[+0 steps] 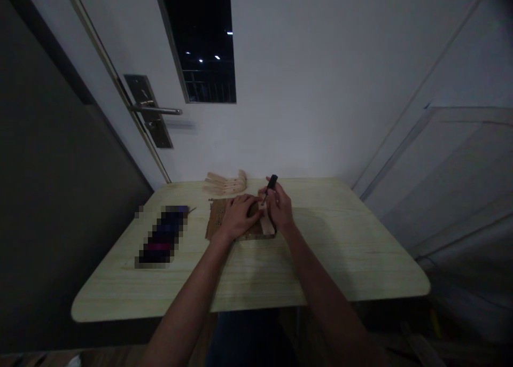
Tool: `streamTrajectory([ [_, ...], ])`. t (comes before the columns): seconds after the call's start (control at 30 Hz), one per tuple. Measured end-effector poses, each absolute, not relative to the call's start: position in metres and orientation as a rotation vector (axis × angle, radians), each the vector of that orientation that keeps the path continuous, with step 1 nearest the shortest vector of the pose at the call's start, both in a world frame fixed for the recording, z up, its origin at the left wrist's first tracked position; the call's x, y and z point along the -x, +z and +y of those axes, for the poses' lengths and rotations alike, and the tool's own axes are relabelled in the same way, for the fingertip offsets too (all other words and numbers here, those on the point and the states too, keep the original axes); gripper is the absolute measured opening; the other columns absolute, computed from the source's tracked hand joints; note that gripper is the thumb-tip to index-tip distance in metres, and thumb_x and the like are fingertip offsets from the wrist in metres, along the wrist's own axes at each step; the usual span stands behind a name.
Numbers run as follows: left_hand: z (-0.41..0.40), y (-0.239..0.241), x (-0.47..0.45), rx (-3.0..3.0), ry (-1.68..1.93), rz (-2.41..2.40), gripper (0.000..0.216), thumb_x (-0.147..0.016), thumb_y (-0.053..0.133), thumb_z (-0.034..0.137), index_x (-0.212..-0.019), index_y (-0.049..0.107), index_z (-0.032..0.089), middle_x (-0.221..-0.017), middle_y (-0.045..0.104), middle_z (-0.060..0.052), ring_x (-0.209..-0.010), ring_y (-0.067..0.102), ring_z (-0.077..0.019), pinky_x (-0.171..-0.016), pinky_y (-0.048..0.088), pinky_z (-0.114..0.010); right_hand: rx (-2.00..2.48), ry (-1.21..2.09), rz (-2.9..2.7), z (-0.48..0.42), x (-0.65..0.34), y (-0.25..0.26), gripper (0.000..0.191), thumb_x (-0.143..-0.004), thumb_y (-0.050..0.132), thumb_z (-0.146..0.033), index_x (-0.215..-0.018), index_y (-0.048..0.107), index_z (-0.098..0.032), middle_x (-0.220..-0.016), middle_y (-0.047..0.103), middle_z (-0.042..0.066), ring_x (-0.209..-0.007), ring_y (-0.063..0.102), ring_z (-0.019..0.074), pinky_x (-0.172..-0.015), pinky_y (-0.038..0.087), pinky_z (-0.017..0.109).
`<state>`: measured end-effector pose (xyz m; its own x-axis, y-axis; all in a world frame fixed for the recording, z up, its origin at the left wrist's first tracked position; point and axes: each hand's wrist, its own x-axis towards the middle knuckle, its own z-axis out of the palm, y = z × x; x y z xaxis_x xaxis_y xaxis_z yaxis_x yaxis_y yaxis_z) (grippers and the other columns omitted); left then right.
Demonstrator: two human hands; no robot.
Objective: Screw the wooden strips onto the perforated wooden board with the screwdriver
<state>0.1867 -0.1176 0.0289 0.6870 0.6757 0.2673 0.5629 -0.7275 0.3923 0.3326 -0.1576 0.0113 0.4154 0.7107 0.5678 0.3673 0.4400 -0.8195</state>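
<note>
My right hand [281, 205] is closed around a screwdriver-like tool with a black handle [272, 182]. Its thin shaft slants down to the upper part of a pale wooden piece [266, 226]. From the other side, my left hand [239, 213] lies over a brown cardboard sheet [215, 220], its thumb and forefinger pressed against the wooden piece and holding it. The piece rests on the right end of the cardboard. My fingers partly cover both, and the exact tip of the tool is hard to make out.
Behind the cardboard lies a fanned group of several pale wooden pieces [226, 183]. A pixelated dark object [162, 236] is at the left of the light wooden table [360, 260]. A white door with a metal handle [158, 110] stands right behind the table.
</note>
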Motion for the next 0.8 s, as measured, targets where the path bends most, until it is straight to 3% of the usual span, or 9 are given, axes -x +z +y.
streamTrajectory([
  [0.1,-0.1185,0.0299,-0.1865,-2.612,0.584,0.989,0.038,-0.091,0.053,0.042,-0.124,0.057,0.025,-0.128,0.060,-0.005,-0.121,0.051,-0.0276,-0.101,0.035,-0.046,1.116,0.280,-1.185,-0.1569,-0.3335,0.0092,0.036,-0.094,0.043,-0.044,-0.116,0.060,-0.021,-0.091,0.069,0.005,-0.072,0.063,0.0129,-0.064,0.050,0.025],
  [0.23,-0.1192,0.0310,-0.1859,-2.611,0.584,0.973,0.037,-0.091,0.053,0.042,-0.124,0.058,0.025,-0.125,0.061,-0.005,-0.120,0.052,-0.0271,-0.101,0.035,-0.046,1.073,0.324,-1.167,-0.1550,-0.3342,0.0072,0.038,-0.090,0.051,-0.045,-0.121,0.056,-0.023,-0.095,0.071,0.006,-0.077,0.065,0.0148,-0.064,0.052,0.026],
  [0.43,-0.1182,0.0287,-0.1860,-2.631,0.613,0.964,0.037,-0.091,0.053,0.043,-0.125,0.057,0.027,-0.124,0.061,-0.004,-0.118,0.053,-0.0274,-0.101,0.036,-0.046,1.204,0.147,-1.068,-0.1579,-0.3317,0.0125,0.036,-0.077,0.071,-0.039,-0.108,0.059,-0.024,-0.077,0.063,-0.003,-0.049,0.045,0.0057,-0.045,0.036,0.018],
  [0.63,-0.1192,0.0302,-0.1872,-2.624,0.594,0.985,0.036,-0.091,0.053,0.043,-0.123,0.058,0.025,-0.124,0.062,-0.005,-0.120,0.052,-0.0272,-0.102,0.037,-0.046,1.238,0.074,-1.144,-0.1608,-0.3328,0.0144,0.066,-0.080,0.069,-0.037,-0.139,0.042,-0.029,-0.079,0.062,-0.003,-0.045,0.041,0.0056,-0.044,0.036,0.019],
  [0.8,-0.1194,0.0308,-0.1871,-2.621,0.581,0.981,0.037,-0.091,0.052,0.044,-0.124,0.058,0.025,-0.124,0.062,-0.005,-0.119,0.053,-0.0273,-0.102,0.037,-0.046,1.290,0.039,-1.239,-0.1635,-0.3339,0.0165,0.052,-0.087,0.060,-0.038,-0.137,0.048,-0.030,-0.090,0.066,0.001,-0.044,0.038,0.0043,-0.042,0.037,0.020],
])
